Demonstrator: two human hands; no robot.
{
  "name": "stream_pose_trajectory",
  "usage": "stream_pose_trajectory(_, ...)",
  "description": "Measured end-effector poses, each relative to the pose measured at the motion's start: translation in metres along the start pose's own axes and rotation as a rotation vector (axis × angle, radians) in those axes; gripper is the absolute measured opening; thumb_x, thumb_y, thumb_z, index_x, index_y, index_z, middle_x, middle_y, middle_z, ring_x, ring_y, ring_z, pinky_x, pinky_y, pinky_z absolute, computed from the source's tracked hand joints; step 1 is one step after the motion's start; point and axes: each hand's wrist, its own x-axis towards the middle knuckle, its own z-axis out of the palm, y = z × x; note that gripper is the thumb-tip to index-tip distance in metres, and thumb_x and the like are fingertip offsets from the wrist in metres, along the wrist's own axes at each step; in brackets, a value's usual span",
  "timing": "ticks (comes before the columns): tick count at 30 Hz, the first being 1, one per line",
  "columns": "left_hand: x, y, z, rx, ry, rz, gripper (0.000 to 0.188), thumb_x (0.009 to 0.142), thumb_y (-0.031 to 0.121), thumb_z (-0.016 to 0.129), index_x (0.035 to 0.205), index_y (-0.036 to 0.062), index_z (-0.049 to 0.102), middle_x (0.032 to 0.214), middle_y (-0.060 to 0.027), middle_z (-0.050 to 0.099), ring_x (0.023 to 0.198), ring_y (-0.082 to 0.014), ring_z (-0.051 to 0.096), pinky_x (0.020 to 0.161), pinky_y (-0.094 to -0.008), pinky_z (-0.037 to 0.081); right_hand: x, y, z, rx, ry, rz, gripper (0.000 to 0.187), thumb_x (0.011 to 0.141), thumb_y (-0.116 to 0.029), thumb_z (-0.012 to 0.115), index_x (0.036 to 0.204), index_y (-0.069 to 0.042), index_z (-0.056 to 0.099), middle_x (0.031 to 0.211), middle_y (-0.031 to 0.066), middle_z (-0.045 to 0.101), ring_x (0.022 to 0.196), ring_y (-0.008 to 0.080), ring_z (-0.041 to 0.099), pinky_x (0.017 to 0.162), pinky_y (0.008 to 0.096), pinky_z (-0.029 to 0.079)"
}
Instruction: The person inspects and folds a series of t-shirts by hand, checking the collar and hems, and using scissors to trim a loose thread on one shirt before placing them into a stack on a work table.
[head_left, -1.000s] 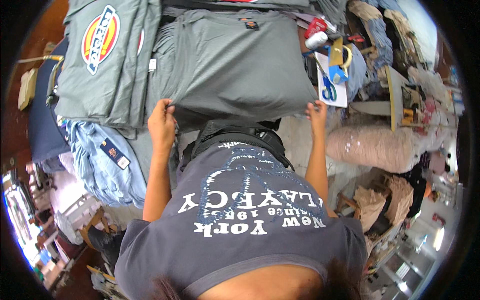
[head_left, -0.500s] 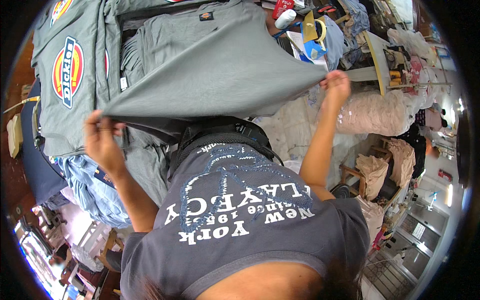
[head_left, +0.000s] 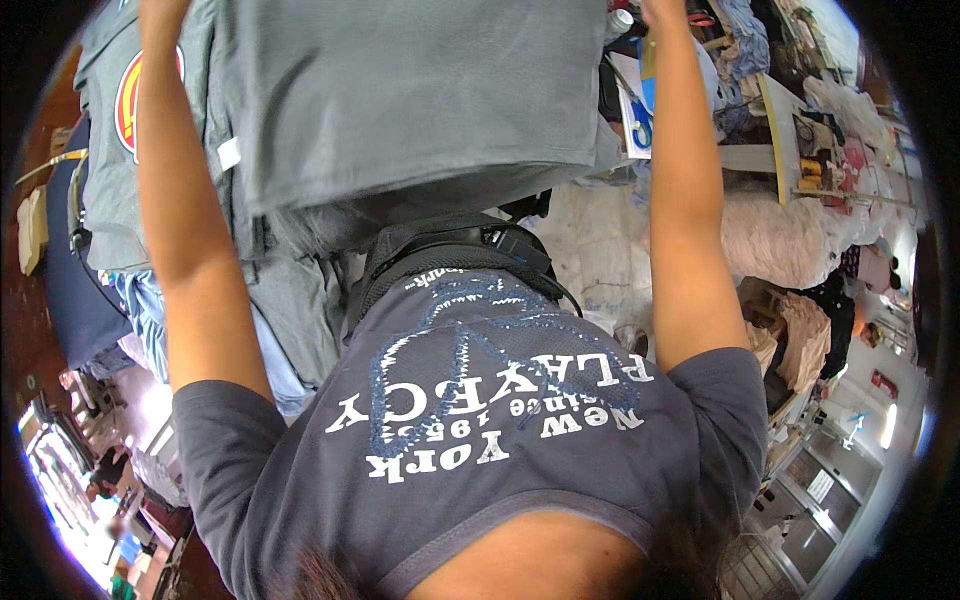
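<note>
A plain grey T-shirt (head_left: pixel 430 100) is spread broad and fairly flat before me, its lower edge hanging near my waist. Both my arms reach far forward on either side of it. Only the wrist end of my left hand (head_left: pixel 163 8) shows at the upper edge, and its fingers are out of the picture. My right hand (head_left: pixel 662 10) is likewise cut off at the top, near the shirt's right side, with its fingers hidden. Under my left forearm lies another grey shirt with a round red and yellow emblem (head_left: pixel 128 105). A white tag (head_left: pixel 230 153) pokes out beside the spread shirt.
Right of the shirt are a white bottle (head_left: pixel 620 22) and blue-handled scissors (head_left: pixel 641 130) on papers. Bundled pale pink cloth (head_left: pixel 775 240) lies farther right. Grey garments (head_left: pixel 295 310) and light blue cloth (head_left: pixel 148 320) are heaped at lower left.
Both hands have moved forward and away from me, up to the top edge. The grey shirt, earlier stretched between them at its lower corners, now lies wider and flatter over the pile.
</note>
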Motion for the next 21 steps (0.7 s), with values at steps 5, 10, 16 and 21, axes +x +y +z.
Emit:
stream_pose_trajectory(5,-0.152,0.051,-0.011,0.089,-0.178,0.129,0.034,0.075,0.017,0.061,0.108,0.0091,0.055,0.107,-0.0137,0.055,0.103,-0.0282,0.048,0.087,-0.0359,0.037,-0.103,0.042,-0.022,-0.397,-0.349,-0.408,0.019,0.077,-0.004,0.058,0.096,-0.006,0.057,0.097,0.0045,0.055,0.078,0.0157,0.054,0.068,0.0259,0.044)
stream_pose_trajectory(10,-0.288,0.102,-0.053,0.176,-0.294,-0.269,0.029,0.074,0.008,0.059,0.103,0.0091,0.057,0.105,-0.0145,0.051,0.101,-0.0289,0.047,0.087,-0.0361,0.036,-0.211,0.051,-0.078,-0.289,-0.217,0.115,0.029,0.066,0.007,0.051,0.091,-0.006,0.058,0.089,0.0047,0.055,0.075,0.0137,0.049,0.065,0.0244,0.040)
stream_pose_trajectory(16,-0.321,0.097,-0.076,-0.016,-0.256,-0.733,0.029,0.079,0.005,0.054,0.108,0.0043,0.053,0.092,-0.0100,0.058,0.073,-0.0145,0.055,0.069,-0.0249,0.044,-0.270,0.062,-0.095,-0.228,-0.124,0.238,0.040,0.060,0.007,0.049,0.097,-0.007,0.052,0.091,0.0020,0.050,0.077,0.0118,0.046,0.062,0.0229,0.038)
stream_pose_trajectory(21,-0.314,0.083,-0.070,-0.146,-0.165,-1.013,0.036,0.080,0.016,0.057,0.113,0.0034,0.050,0.090,-0.0093,0.061,0.072,-0.0134,0.056,0.066,-0.0247,0.045,-0.276,0.055,-0.088,-0.260,-0.142,0.218,0.042,0.058,0.005,0.053,0.098,-0.008,0.050,0.097,0.0050,0.046,0.085,0.0171,0.043,0.071,0.0279,0.038)
